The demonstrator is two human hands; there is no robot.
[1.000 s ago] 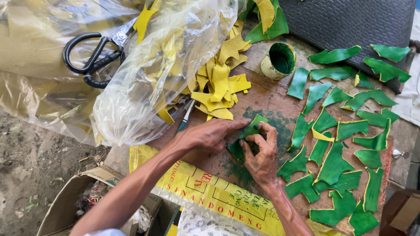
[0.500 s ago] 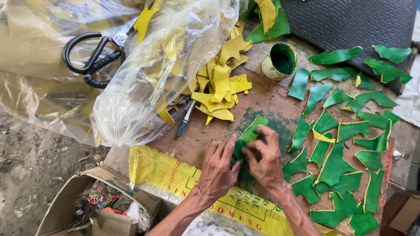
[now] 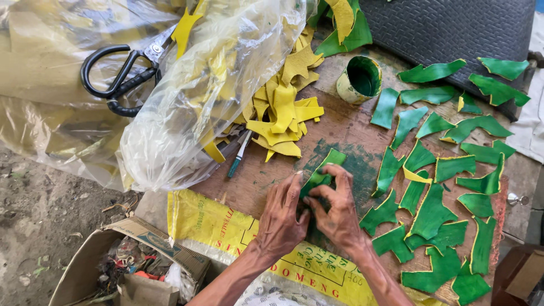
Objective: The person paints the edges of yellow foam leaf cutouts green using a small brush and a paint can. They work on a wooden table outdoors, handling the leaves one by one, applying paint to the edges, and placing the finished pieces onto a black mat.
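Note:
Both my hands meet over one green piece (image 3: 323, 170) of cut material lying on the paint-stained wooden board (image 3: 345, 127). My left hand (image 3: 280, 218) presses on its lower left edge with the fingers bent. My right hand (image 3: 337, 207) covers its lower right part, fingers curled over it. Only the upper tip of the piece shows above my fingers. Several green-painted pieces (image 3: 447, 170) with yellow edges lie spread to the right. A heap of unpainted yellow pieces (image 3: 283, 116) lies above my hands.
A small tin of green paint (image 3: 360, 79) stands behind the board. A thin brush (image 3: 238, 156) lies by the yellow heap. Black-handled scissors (image 3: 122, 79) rest on clear plastic bags (image 3: 187, 113). A yellow printed sack (image 3: 226, 226) hangs below; a cardboard box of scraps (image 3: 133, 266) stands at lower left.
My left arm has swung from the left side to straight below the green piece, and both hands have closed in over it. The piece has stayed in about the same place.

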